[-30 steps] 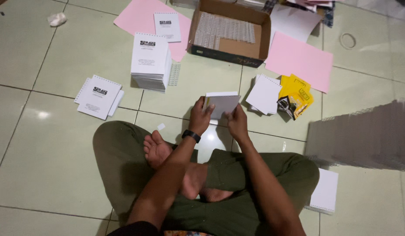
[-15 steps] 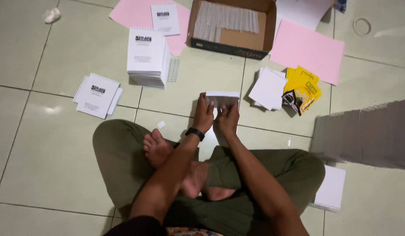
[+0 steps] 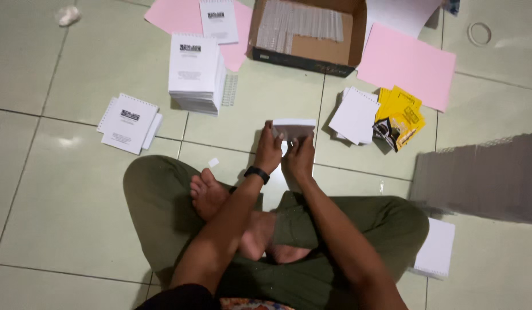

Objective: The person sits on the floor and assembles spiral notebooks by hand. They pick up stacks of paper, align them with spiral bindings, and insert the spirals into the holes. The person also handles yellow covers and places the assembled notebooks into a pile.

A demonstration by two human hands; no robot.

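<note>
I sit cross-legged on the glossy pale green tiled floor (image 3: 65,229), my left hand (image 3: 270,154) and right hand (image 3: 301,158) both closed on a small white stack of paper sheets (image 3: 293,127), raised edge-on. Beyond that stack sits an open brown cardboard box (image 3: 329,50) holding rows of clear plastic spiral bindings (image 3: 300,22). Left of the stack stands a tall pile of white printed notepads (image 3: 196,73).

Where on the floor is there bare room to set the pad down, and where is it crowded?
Both hands, left and right, hold the pad. Bare tile lies between the tall stack, the box and the pad, and far left beyond the small stack. Crowded: right, around the white pads, yellow packets and pink sheet.
</note>
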